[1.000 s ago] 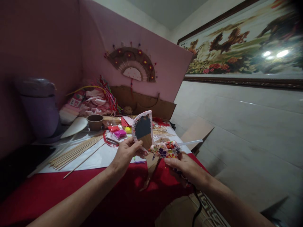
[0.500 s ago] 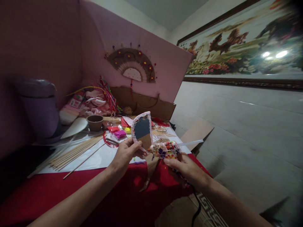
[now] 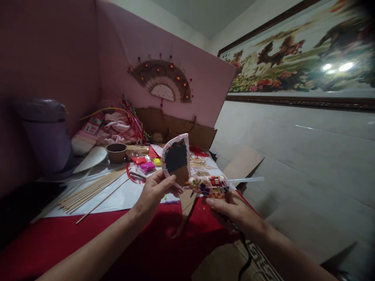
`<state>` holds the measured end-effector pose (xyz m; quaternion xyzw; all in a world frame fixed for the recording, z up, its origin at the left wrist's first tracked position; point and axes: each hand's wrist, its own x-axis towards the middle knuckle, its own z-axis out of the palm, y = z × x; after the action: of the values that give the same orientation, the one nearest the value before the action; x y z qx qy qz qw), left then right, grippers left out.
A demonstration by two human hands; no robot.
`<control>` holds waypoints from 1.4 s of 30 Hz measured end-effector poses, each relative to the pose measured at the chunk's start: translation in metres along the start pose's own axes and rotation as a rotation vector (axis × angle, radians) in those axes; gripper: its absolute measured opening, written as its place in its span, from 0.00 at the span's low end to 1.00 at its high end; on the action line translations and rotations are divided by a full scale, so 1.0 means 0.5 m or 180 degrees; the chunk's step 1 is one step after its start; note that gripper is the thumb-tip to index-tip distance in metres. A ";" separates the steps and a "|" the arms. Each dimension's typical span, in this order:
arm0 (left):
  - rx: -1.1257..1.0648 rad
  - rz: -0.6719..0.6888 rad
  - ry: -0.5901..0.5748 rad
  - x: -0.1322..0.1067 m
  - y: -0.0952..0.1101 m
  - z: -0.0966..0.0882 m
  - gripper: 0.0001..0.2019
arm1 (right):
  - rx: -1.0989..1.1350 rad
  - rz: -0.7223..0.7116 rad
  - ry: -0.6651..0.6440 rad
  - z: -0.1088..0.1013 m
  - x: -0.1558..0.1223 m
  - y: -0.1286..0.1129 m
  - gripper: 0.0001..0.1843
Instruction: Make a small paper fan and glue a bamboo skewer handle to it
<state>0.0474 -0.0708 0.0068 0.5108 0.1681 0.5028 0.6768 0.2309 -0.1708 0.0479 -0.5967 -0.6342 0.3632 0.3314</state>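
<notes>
My left hand (image 3: 154, 192) pinches the lower edge of a small leaf-shaped cardboard piece (image 3: 176, 159), dark on its face with a white patterned trim, and holds it upright above the table. My right hand (image 3: 231, 210) grips a glue gun (image 3: 209, 185) with a colourful flower pattern; a clear glue stick pokes out of its back to the right. The gun's nozzle points left and touches the base of the cardboard piece.
A red cloth (image 3: 88, 238) covers the table, with white paper (image 3: 123, 195) on it. On the paper lie bamboo skewers (image 3: 90, 189), a brown bowl (image 3: 116, 152), scissors (image 3: 135, 174) and clay packs (image 3: 146, 166). A purple pot (image 3: 47, 132) stands left; a decorated fan (image 3: 162, 80) hangs on the pink board.
The glue gun has tilted closer to level and shifted slightly right. The cardboard piece has turned a little in my left hand. Both hands stay in place.
</notes>
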 end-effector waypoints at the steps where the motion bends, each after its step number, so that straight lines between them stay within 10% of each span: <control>1: -0.0001 0.0015 -0.0022 -0.001 0.000 0.000 0.08 | -0.0011 0.0006 -0.0032 0.001 -0.001 -0.002 0.27; 42: 0.0124 0.0015 -0.0049 0.000 -0.003 -0.002 0.08 | 0.0054 0.0142 -0.0094 0.010 0.000 -0.012 0.25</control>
<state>0.0474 -0.0704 0.0048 0.5282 0.1715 0.4970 0.6668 0.2238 -0.1712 0.0504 -0.6024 -0.6225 0.3846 0.3189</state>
